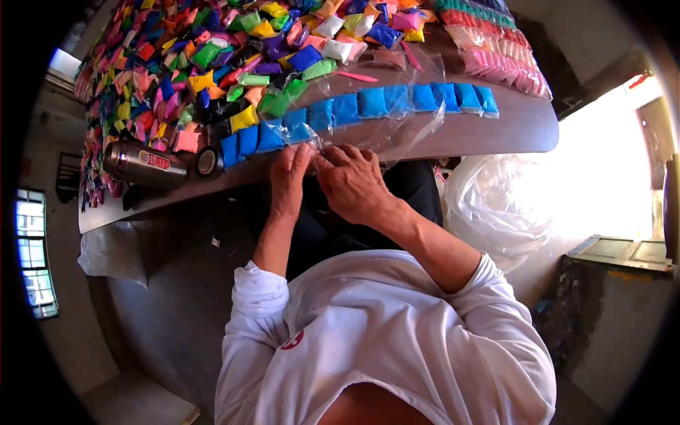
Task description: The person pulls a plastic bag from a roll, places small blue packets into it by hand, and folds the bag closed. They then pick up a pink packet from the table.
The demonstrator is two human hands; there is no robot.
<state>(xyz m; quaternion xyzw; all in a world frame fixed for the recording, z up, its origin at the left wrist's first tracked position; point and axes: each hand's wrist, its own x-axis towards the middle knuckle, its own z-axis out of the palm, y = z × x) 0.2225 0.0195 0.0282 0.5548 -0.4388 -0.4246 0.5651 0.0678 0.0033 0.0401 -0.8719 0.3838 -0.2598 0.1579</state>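
My left hand (289, 178) is at the table's front edge, its thumb and fingers closed on the near end of a clear plastic bag (418, 131). Close beside it, my right hand (352, 181) has its fingers bent down and gripping the same bag end. The thin film spreads away over the table and partly covers a row of small blue packets (372, 103). This row runs from left of my hands toward the right side. My fingertips are partly hidden, so the exact pinch does not show.
A big heap of small multicoloured packets (205, 55) covers the left and back of the table (524, 127). Sorted pink packets (496, 64) lie at the back right. A steel flask (145, 163) lies beside its cap (208, 161). A large plastic sack (496, 205) stands right of my legs.
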